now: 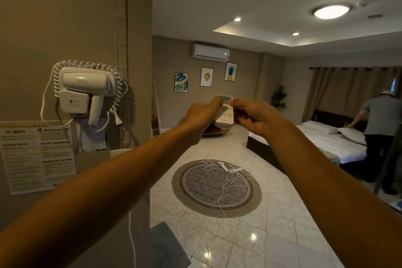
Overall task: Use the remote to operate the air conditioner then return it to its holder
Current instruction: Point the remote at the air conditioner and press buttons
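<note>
A white remote (225, 115) with a small screen at its top is held out in front of me, pointing toward the far wall. My left hand (201, 118) grips its left side, thumb lying along the edge. My right hand (254, 115) is at its right side, with fingertips on the button area. The white air conditioner (210, 52) hangs high on the far wall, above the remote, with a small lit display at its right end. No remote holder can be made out.
A wall-mounted hair dryer (83, 91) with coiled cord hangs on the column at left above notice sheets (38, 156). A round rug (216, 188) with tangled white cables lies on the tiled floor. A person (379, 135) bends over the bed (330, 143) at right.
</note>
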